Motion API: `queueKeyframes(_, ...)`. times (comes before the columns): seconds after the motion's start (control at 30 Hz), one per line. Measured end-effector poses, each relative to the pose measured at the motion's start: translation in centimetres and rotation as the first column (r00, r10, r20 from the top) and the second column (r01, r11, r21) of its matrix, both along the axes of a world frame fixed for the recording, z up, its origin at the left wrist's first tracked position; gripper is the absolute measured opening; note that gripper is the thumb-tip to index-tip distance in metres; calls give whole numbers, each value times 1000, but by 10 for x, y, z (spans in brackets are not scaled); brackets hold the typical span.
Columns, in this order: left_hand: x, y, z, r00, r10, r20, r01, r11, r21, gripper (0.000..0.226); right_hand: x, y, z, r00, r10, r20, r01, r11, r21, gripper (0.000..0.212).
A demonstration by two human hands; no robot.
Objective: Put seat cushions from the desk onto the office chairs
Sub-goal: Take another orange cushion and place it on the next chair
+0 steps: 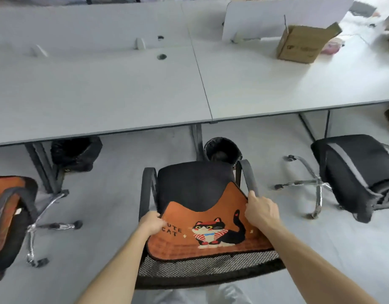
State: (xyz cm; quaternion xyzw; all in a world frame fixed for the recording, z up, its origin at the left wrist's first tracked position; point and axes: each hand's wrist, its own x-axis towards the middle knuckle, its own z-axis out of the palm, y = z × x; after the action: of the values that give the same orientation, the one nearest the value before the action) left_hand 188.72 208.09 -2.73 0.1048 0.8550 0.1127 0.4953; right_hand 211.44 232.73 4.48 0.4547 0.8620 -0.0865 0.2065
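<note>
At the middle chair [193, 185]: an orange cat cushion [211, 233] is spread over the black seat's near part, with its far edge sagging in the middle.
Left hand [150, 223]: fingers curled, gripping the cushion's left edge, just inside the left armrest [147, 189].
Right hand [260, 210]: fingers curled, pinching the right edge, just beside the right armrest [247, 174].
Cushion and hands: stretched between both hands, with its near edge by the mesh backrest [200, 268].
Open room: grey floor on both sides of the chair; the desk [101, 95] edge lies beyond, with 2 black bins [76, 153] beneath.
Other chairs: 1 at left [11, 216] with an orange cushion, 1 at right [351, 172].
</note>
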Motion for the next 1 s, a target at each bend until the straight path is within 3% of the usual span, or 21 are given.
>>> queueKeyframes(0.13,21,11,-3,983,111,-145,-111,994,11,51,-7,29,-34,998,11,57,-3,991,-135,28)
queueKeyframes(0.33,11,31,-10,945,137,-297,-117,990,84,28,-24,54,-75,991,-86,104,111,959,-260,29)
queueKeyframes(0.5,-11,49,-51,913,168,-371,-144,985,93,29,-38,62,-118,986,-154,-69,133,960,-246,18)
queueKeyframes(0.7,-21,80,-106,830,342,-441,-268,938,222,28,-63,83,-157,917,-278,-286,228,953,-198,30)
queueKeyframes(0.8,-23,94,-145,809,376,-451,-316,927,205,29,-79,97,-186,904,-296,-309,269,955,-127,33)
queueKeyframes(0.87,-20,99,-174,821,358,-444,-307,934,183,31,-87,100,-212,927,-214,-308,214,976,-37,31)
queueKeyframes(0.93,-19,100,-200,839,329,-433,-296,944,144,34,-92,93,-236,966,-81,-247,83,997,-3,28)
queueKeyframes(1.0,-16,94,-225,862,301,-409,-297,952,76,36,-88,82,-261,986,-62,-154,57,998,-38,34)
